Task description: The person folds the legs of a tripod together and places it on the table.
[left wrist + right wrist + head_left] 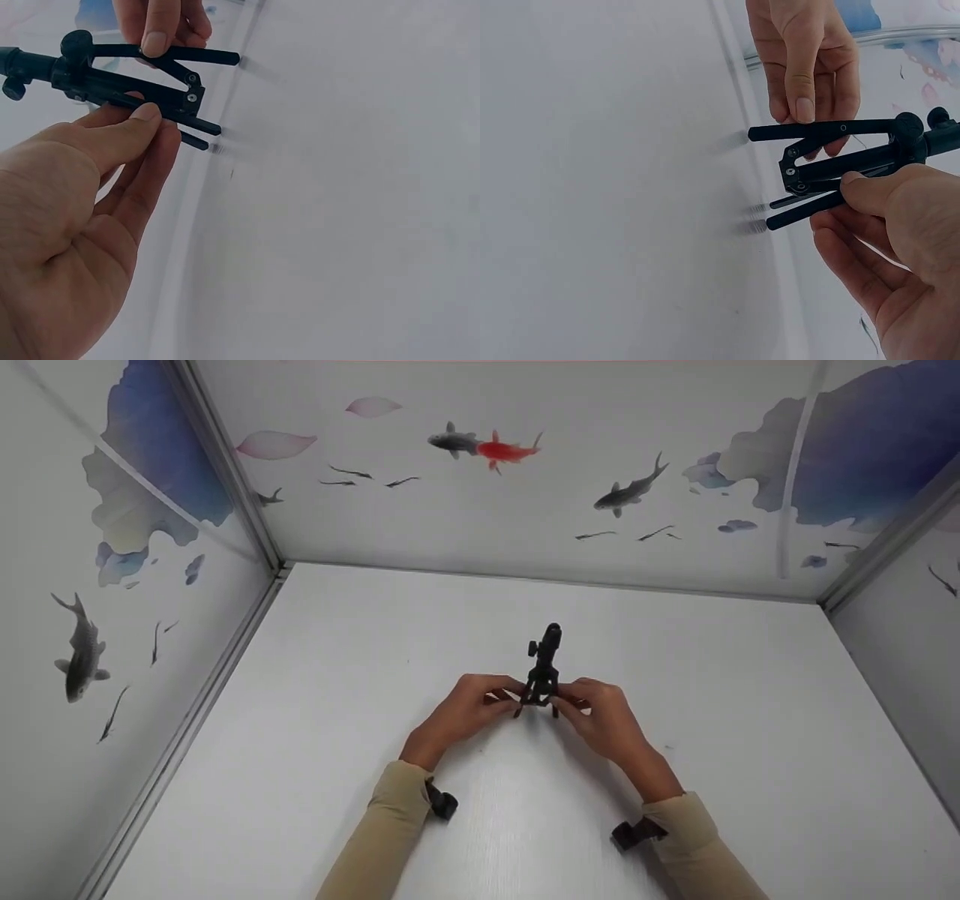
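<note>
A small black tripod (546, 664) stands upright in the middle of the white table, its knobbed column on top. Its legs (810, 210) are partly spread, joined by hinged braces (190, 88) to the central column. My left hand (466, 706) pinches one leg from the left between thumb and fingertips. From the opposite side, my right hand (606, 718) pinches another leg the same way. In both wrist views the feet of the legs point at the tabletop, close to its surface. Some of my fingertips are hidden behind the legs.
The white table (337, 645) is enclosed by a left wall (45, 547), a back wall (510, 517) and a right wall, printed with fish and blue leaves. Metal trim (225, 660) runs along the left edge. Black wrist mounts (442, 802) sit at both tan sleeves (375, 832).
</note>
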A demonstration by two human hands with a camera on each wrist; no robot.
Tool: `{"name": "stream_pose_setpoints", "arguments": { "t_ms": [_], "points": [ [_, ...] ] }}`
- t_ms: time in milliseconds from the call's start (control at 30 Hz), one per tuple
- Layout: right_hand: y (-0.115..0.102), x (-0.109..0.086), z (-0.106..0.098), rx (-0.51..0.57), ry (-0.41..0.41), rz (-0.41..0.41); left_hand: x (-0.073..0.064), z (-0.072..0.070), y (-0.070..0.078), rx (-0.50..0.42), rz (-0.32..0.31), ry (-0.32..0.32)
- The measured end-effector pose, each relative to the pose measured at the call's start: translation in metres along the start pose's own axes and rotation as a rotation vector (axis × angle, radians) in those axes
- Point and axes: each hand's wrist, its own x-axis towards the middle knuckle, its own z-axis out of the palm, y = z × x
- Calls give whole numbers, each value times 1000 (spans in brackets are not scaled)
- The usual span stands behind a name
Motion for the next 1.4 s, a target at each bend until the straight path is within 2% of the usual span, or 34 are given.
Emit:
{"name": "stream_pose_setpoints", "arguments": {
  "t_ms": [700, 900, 1033, 1400],
  "points": [
    [-5, -1, 6, -21, 5, -16, 0, 0, -1, 13, 0, 0],
    [-5, -1, 5, -37, -9, -32, 1, 0, -2, 42, 36, -5],
    [-5, 0, 4, -47, -14, -43, 0, -1, -2, 51, 61, -20],
    [-5, -1, 6, -31, -25, -41, -1, -3, -3, 40, 54, -74]
  ]
}}
